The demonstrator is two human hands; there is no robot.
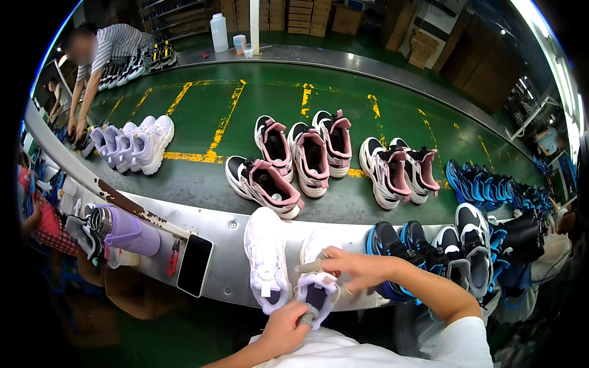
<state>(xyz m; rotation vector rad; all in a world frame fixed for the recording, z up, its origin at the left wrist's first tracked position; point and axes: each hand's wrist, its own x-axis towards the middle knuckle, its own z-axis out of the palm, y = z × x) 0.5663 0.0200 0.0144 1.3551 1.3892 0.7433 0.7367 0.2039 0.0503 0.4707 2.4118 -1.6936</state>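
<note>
At far left, from my post well away from the line, I see a co-worker in a striped top [119, 46] bending with both arms reaching down toward dark shoes beside a row of white-and-lavender sneakers [156, 147]. Nearer, on a curved metal bench [228, 267], a lavender bottle [136, 236] leans beside red-handled snips [174, 257] and a dark-screened phone [196, 265]. To the right of the phone, a finished-looking pale sneaker [266, 236] stands alone, toe pointing away, a white tab at its collar.

Just beside it lies the white-and-lavender shoe [315, 279] that I have between my hands, toe pointing away and heel at the bench's near edge. My left hand [287, 325] is clamped on the heel end of its collar from below, a grey cover on a fingertip. My right hand [343, 270] comes in from the other side, over the tongue and laces, apart from the left; it is blurred, and I cannot tell whether its fingers are pinching anything.

Beyond, on the green surface [276, 98], stand pink-lined black-and-white sneakers [310, 156], then a similar pair [392, 175]. Right of my hands wait black-and-blue shoes [386, 240] and white-and-black ones [472, 236], with bright blue shoes [485, 184] behind.
</note>
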